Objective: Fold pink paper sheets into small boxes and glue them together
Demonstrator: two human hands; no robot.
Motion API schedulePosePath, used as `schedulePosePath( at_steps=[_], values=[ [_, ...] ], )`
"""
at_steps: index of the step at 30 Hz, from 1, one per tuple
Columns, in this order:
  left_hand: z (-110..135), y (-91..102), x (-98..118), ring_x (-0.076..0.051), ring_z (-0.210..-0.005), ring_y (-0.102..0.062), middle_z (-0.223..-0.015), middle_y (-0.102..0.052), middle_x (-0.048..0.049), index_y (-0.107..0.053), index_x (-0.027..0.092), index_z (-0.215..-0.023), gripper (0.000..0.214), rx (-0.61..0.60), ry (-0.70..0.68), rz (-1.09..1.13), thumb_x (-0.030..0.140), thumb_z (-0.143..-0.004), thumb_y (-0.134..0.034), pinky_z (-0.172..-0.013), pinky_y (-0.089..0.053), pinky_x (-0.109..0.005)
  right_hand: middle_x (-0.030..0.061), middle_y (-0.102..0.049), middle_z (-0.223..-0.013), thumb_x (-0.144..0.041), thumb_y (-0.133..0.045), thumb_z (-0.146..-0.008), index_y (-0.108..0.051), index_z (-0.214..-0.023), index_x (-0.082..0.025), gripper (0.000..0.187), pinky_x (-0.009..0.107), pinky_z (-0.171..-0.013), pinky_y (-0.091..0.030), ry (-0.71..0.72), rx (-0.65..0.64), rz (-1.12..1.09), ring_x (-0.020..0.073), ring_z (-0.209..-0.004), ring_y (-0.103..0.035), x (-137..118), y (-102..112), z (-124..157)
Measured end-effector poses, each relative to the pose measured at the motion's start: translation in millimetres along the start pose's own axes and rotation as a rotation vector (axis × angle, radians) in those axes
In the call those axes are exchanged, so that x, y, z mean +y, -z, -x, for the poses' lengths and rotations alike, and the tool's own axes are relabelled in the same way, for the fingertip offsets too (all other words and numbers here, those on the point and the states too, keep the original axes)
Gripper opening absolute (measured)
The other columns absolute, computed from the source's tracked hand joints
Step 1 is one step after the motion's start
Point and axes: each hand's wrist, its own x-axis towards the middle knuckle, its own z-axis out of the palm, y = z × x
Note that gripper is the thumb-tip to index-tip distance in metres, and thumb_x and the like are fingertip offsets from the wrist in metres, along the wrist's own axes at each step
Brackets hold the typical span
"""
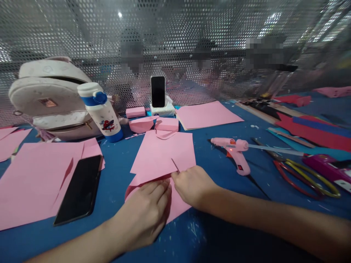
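A pink paper sheet point(164, 153) lies on the blue table point(117, 175) in front of me, with a fold at its near edge. My left hand point(148, 212) rests flat on the paper's near folded part, fingers stretched forward and pressing down. My right hand point(193, 184) is closed in a pinch on the fold's edge near the sheet's middle.
A black phone point(79, 190) lies on a pink sheet stack point(33, 179) at left. A white bag point(52, 95) and a bottle point(100, 111) stand behind. A second phone point(158, 91) stands upright at the back. A pink glue gun point(236, 151) and scissors point(301, 171) lie right.
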Motion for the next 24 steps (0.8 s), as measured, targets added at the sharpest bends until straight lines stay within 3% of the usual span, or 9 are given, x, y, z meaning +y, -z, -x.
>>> schedulePosePath(
  at_steps=[8,18,24],
  values=[
    [6,0.6,2,-0.036,-0.115,-0.063,-0.128,-0.063,-0.0252,-0.053,-0.004,-0.132,0.049,-0.016,0.033,0.013,0.018,-0.088,-0.048,-0.098,-0.055,-0.045,0.0160,-0.076,-0.085,-0.012,-0.046,-0.090,-0.070,-0.097,-0.011,0.025,0.031,-0.061,-0.043,0.010,0.002,-0.006,0.0294,-0.081,-0.074,7,7,3],
    [17,-2.2,17,-0.039,-0.136,-0.048,-0.147,-0.045,-0.0291,-0.037,-0.005,-0.145,0.063,-0.083,0.033,-0.096,0.015,-0.086,-0.047,-0.109,-0.046,-0.051,0.0102,-0.076,-0.081,-0.017,-0.044,-0.094,-0.068,-0.105,-0.017,0.027,0.029,-0.052,-0.028,0.117,0.092,-0.018,0.0254,-0.071,-0.073,5,11,18],
    [23,-0.9,23,-0.042,-0.130,-0.053,-0.142,-0.050,-0.0303,-0.042,-0.008,-0.141,0.060,-0.038,-0.033,-0.162,0.012,-0.084,-0.046,-0.104,-0.050,-0.050,0.0071,-0.076,-0.080,-0.019,-0.047,-0.091,-0.062,-0.126,-0.022,0.038,0.028,-0.050,-0.020,0.211,0.106,-0.053,0.0218,-0.069,-0.071,8,11,23]
  ],
)
